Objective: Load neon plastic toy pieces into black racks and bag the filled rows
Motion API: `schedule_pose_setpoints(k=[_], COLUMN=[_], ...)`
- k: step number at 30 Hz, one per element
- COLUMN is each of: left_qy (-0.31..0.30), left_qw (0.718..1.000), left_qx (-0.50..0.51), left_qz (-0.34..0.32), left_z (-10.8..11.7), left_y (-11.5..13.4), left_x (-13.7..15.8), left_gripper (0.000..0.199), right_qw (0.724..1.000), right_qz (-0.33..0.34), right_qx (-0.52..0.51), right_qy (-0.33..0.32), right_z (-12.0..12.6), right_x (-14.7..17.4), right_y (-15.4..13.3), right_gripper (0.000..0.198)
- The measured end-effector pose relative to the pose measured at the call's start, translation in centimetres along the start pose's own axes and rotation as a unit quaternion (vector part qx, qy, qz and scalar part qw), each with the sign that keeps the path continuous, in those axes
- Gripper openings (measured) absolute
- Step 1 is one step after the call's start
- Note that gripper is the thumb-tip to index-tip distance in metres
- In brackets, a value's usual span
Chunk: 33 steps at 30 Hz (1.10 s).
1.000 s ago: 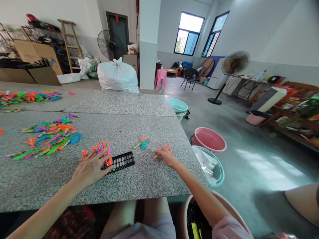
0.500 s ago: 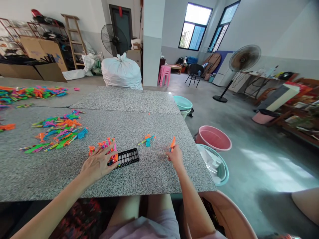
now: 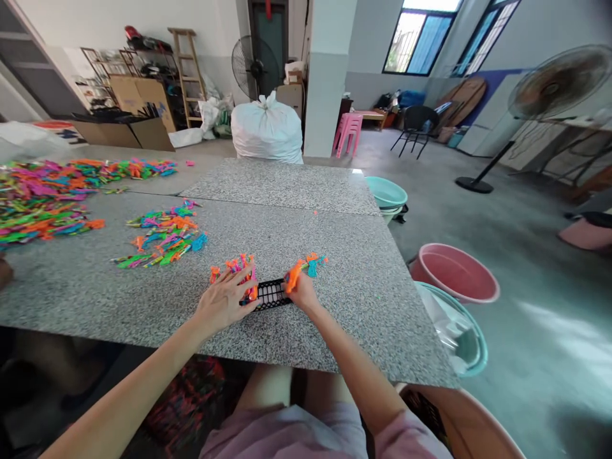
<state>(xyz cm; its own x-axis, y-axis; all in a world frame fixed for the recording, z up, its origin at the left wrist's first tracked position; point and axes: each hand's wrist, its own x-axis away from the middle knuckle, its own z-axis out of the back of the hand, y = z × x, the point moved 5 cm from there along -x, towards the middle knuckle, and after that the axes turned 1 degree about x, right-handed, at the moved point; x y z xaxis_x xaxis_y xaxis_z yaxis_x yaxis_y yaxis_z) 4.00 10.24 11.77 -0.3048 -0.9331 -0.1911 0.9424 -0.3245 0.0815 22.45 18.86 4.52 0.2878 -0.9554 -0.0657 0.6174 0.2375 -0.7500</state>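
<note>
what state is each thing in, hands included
black rack, partly filled
left hand, fingers spread over rack's filled end
right hand, closed on orange piece
orange piece, held at rack's right end
white sack, tied shut
pink stools, stacked
cardboard box, open

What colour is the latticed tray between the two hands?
The latticed tray is black; it shows best in the head view.
</note>
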Motion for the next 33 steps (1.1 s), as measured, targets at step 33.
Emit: schedule_pose_setpoints(k=[33], left_qy=[0.04], left_qw=[0.997], left_qx=[-0.013], left_qz=[-0.068], left_z=[1.0], left_y=[0.2], left_x=[-0.1], left_gripper=[0.041], right_qw=[0.952], right_qz=[0.13], right_qx=[0.214], right_qy=[-0.175], right_z=[-4.9], right_x=[-3.7], right_y=[-7.4], right_gripper=[0.026])
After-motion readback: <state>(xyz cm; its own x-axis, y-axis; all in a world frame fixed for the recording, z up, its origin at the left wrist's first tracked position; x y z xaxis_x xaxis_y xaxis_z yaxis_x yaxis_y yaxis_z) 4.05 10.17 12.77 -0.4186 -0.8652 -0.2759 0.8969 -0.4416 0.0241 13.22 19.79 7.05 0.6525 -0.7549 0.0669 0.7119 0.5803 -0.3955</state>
